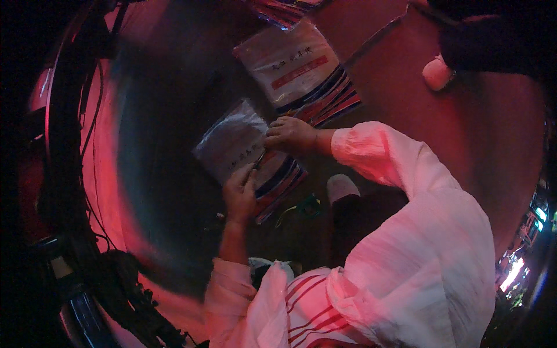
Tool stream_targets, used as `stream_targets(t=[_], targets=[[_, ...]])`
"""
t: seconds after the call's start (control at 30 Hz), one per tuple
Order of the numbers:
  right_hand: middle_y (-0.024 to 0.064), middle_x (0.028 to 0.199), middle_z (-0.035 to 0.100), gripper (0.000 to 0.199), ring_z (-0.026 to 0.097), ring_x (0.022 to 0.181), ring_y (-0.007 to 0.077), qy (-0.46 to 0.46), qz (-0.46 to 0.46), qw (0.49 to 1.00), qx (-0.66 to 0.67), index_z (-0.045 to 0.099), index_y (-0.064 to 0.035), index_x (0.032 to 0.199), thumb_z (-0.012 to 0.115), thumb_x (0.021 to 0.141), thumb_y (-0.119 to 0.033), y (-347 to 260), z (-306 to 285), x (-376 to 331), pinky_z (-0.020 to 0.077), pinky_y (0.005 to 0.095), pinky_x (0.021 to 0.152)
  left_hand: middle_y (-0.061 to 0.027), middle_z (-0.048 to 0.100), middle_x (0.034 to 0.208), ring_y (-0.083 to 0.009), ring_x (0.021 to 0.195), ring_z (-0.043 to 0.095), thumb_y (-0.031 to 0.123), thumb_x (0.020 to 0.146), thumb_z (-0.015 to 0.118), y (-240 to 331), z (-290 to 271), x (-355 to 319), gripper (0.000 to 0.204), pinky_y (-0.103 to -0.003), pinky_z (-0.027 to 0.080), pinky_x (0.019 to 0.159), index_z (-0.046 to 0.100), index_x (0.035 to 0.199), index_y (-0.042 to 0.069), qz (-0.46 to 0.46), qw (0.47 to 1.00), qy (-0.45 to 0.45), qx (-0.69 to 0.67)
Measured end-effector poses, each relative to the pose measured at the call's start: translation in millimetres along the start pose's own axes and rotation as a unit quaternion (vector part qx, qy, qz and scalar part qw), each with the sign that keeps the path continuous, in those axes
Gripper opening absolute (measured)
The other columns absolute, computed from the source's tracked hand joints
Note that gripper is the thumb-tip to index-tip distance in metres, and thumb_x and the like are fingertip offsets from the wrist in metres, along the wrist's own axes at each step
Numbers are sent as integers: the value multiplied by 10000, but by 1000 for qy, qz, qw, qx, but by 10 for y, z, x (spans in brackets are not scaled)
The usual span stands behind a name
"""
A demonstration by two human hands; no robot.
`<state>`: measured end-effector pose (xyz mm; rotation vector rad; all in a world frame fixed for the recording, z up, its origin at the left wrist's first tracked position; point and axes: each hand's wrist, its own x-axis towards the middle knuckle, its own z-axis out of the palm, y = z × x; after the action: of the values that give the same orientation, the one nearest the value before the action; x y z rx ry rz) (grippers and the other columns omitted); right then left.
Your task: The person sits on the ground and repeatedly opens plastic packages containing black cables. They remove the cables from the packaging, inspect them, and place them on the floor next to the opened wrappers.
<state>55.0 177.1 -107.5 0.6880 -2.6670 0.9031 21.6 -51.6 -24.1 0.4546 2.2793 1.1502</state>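
Left hand (pixel 239 194): closed around a slim dark object (pixel 259 160), thumb along it, over the lower part of the near bag.
Small green item (pixel 308 206): lies on the floor (pixel 174 197) right of the near bag, with a thin yellowish strand; best kept clear of the work.
Near bag (pixel 229 139): clear plastic with red and blue stripes, slanted beneath and between both hands; whether it rests on the floor or is lifted, I cannot tell.
Right hand (pixel 290 133): fingers curled in at the bag's right edge; what they pinch, if anything, is hidden.
Handling: the film looks slippery, so drawing it taut and working in short, light moves should avoid tearing; the dim red light calls for slow checking.
Far bag (pixel 290 52): similar, lying flat beyond the right hand.
Striped bundle (pixel 282 10): farthest, cut by the frame's edge.
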Motion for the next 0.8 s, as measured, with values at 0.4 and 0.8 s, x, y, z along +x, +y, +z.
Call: stream_targets(t=[0.4,0.8], targets=[[101,987,544,376,490,1015,302,10,44,996,-82,545,-119,1092,594,728,-201,34,-95,-3,356,420,917,-138,643,957,-305,887,610,223,833,569,-370,-18,117,241,-375,479,761,656,1007,80,-4,946,55,320],[198,948,561,694,556,866,288,188,673,704,-126,443,44,1137,777,659,-333,779,-761,-976,446,382,772,-143,646,942,-341,875,617,470,830,515,-50,-403,705,357,-443,489,716,660,974,177,-103,878,-28,467]])
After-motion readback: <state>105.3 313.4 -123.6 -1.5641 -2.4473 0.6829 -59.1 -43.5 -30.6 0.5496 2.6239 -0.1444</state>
